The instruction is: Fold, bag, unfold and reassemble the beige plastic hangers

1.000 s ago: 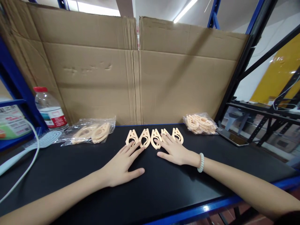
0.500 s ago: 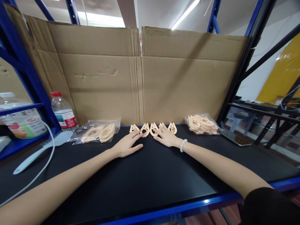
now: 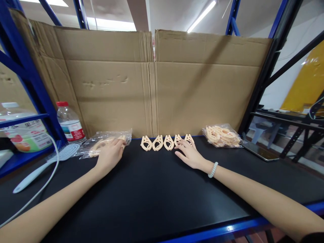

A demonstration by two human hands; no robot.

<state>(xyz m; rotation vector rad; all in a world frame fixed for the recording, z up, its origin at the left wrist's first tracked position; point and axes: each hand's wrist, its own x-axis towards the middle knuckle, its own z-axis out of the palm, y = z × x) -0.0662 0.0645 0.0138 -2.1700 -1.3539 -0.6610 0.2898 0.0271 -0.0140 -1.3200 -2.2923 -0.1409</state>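
Several beige pieces that look like folding hangers lie side by side in a row on the black tabletop. My right hand rests on the right end of this row, fingers spread and lying over the last hangers. At the left, my left hand is curled over beige folding hangers at the clear plastic bag. Its fingers are bent around them and partly hide them; whether these hangers are inside the bag or on top of it, I cannot tell.
A second clear bag of hangers lies at the back right beside a phone. To the left are a red-capped bottle, a pale blue brush and a white cable. Cardboard stands along the back.
My left hand has moved left from the row to the hangers at the left bag. My right hand has shifted slightly right along the row, uncovering the middle hangers.
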